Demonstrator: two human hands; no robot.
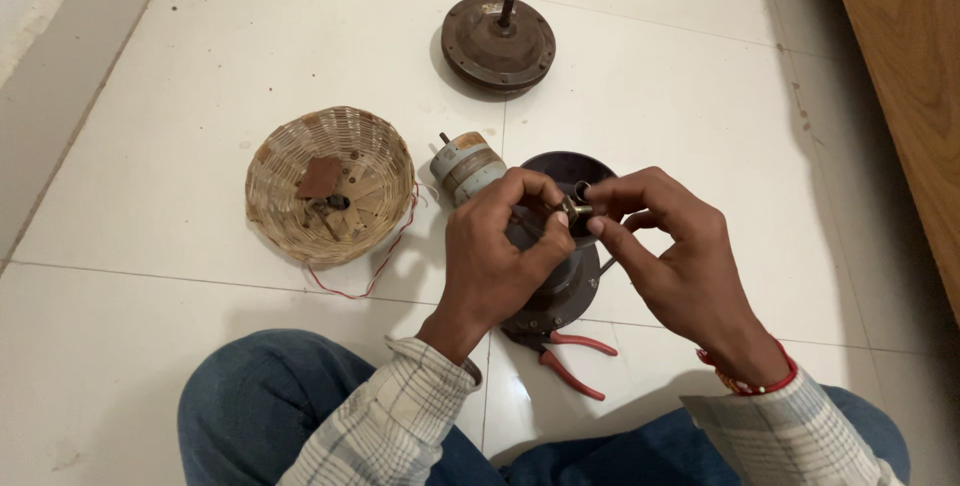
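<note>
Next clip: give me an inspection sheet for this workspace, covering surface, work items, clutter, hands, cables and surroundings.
Surface: white tiled floor, person seated on it.
Work items: dark round motor housing on the floor; small metal fitting pinched above it.
Clutter: woven basket with small parts; cylindrical motor; round rusty motor further off; red-handled pliers beside the housing.
Hands: left hand and right hand both grip the fitting with their fingertips.
Cables: thin red wire trailing from the basket.
Surroundings: wooden furniture on the right; grey strip on the left.
</note>
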